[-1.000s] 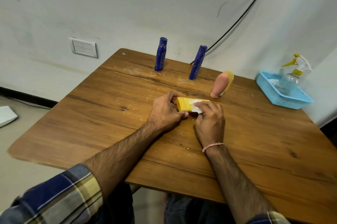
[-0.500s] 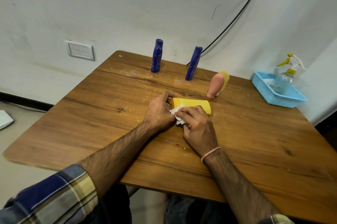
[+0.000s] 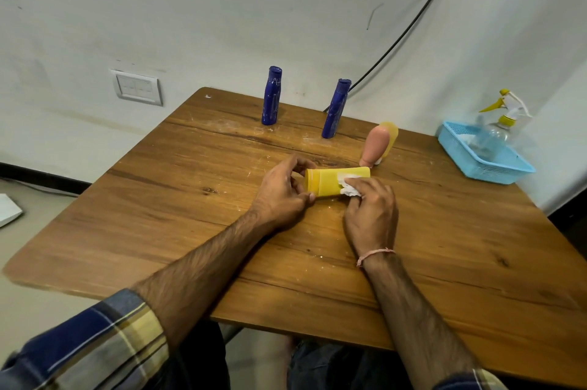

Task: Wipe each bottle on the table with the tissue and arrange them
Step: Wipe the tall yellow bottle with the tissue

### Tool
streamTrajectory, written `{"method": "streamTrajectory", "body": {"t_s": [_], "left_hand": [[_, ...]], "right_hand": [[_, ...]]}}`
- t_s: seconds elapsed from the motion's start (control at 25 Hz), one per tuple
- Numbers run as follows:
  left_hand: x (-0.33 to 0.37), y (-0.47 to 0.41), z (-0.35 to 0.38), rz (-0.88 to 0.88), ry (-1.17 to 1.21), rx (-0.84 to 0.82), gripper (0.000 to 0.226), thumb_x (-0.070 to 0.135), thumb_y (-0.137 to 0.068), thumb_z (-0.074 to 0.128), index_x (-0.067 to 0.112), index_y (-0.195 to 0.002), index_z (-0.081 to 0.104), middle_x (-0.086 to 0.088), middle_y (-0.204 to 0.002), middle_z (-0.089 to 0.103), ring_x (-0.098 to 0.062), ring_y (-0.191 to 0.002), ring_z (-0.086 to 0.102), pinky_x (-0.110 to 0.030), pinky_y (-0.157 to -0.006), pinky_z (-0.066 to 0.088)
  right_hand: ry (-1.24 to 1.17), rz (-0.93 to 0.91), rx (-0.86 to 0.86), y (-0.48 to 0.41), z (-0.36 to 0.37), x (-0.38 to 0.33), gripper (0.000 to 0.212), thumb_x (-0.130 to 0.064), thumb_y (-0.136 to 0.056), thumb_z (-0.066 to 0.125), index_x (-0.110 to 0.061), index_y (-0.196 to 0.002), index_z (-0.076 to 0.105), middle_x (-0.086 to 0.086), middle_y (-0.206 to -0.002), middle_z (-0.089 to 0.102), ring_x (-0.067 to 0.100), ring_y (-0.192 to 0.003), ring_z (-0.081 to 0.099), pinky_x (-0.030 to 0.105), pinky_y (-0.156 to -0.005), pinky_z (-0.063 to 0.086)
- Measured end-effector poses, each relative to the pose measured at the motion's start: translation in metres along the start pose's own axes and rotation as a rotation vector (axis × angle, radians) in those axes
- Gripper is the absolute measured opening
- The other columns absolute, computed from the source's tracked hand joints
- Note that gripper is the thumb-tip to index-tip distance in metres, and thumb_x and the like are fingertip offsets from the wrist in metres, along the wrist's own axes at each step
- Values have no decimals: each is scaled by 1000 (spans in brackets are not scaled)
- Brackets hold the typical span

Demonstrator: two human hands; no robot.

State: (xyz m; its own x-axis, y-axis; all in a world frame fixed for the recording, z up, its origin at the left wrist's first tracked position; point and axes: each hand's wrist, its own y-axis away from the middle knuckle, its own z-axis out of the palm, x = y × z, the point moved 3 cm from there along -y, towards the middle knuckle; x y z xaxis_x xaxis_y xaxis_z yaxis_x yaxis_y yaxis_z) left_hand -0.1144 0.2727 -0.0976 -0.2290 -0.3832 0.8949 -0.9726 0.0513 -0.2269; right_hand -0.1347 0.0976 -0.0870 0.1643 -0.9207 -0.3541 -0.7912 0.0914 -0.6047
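A yellow bottle [image 3: 327, 181] lies on its side at the middle of the wooden table [image 3: 178, 199]. My left hand [image 3: 281, 196] grips its capped left end. My right hand [image 3: 371, 211] presses a crumpled white tissue [image 3: 349, 188] against the bottle's right half. Two dark blue bottles stand upright near the far edge, one on the left [image 3: 271, 96] and one to its right [image 3: 336, 109]. A pink bottle [image 3: 374, 145] stands cap-down to the right of them, with a yellow bottle [image 3: 392, 135] right behind it.
A light blue plastic basket [image 3: 486, 164] sits at the table's far right corner and holds a clear spray bottle [image 3: 495, 132] with a yellow nozzle. A black cable [image 3: 397, 40] runs down the wall behind the table. A wall switch [image 3: 136, 91] is at the left.
My right hand slid the tissue from the bottle's left end toward its right half. My left hand kept its hold on the capped end.
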Motion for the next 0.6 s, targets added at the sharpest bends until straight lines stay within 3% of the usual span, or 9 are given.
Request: {"method": "streamTrajectory", "body": {"t_s": [0.12,0.28,0.4,0.48,0.6], "left_hand": [[1,0,-1,-4,-12,32,48,2,-80,78,25,-114,54,8,-115,56,-11,-96,60,-20,-73,54],[2,0,-4,-35,-77,18,33,-4,-81,73,18,-102,60,4,-118,55,-13,-107,56,-23,-82,53],[5,-1,-2,-50,-87,-83,43,-10,-72,71,16,-104,59,0,-121,57,-16,-111,55,-27,-87,54],[5,1,-1,-29,-132,-161,50,-2,-69,75,17,-112,56,0,-120,56,-17,-112,54,-30,-89,53],[2,6,-2,50,-383,-245,76,36,-63,73,19,-133,48,-2,-130,52,-17,-119,43,-36,-99,40]], "right_hand": [[-63,-224,-7,10,-1,-11,41,4,-78,57,-15,-111,72,0,-108,68,18,-99,56,30,-86,49],[-146,44,154,3,-17,18,37,4,-78,59,-13,-108,73,4,-104,69,18,-97,61,29,-85,51],[-132,65,161,6,-23,31,37,7,-77,58,-11,-106,74,6,-102,69,21,-94,63,27,-84,49],[-100,56,134,8,-25,33,38,8,-77,58,-11,-104,74,6,-101,69,23,-94,62,24,-84,45],[-93,28,98,10,-25,33,37,9,-75,59,-11,-102,75,6,-99,68,24,-94,60,26,-83,46]]}}
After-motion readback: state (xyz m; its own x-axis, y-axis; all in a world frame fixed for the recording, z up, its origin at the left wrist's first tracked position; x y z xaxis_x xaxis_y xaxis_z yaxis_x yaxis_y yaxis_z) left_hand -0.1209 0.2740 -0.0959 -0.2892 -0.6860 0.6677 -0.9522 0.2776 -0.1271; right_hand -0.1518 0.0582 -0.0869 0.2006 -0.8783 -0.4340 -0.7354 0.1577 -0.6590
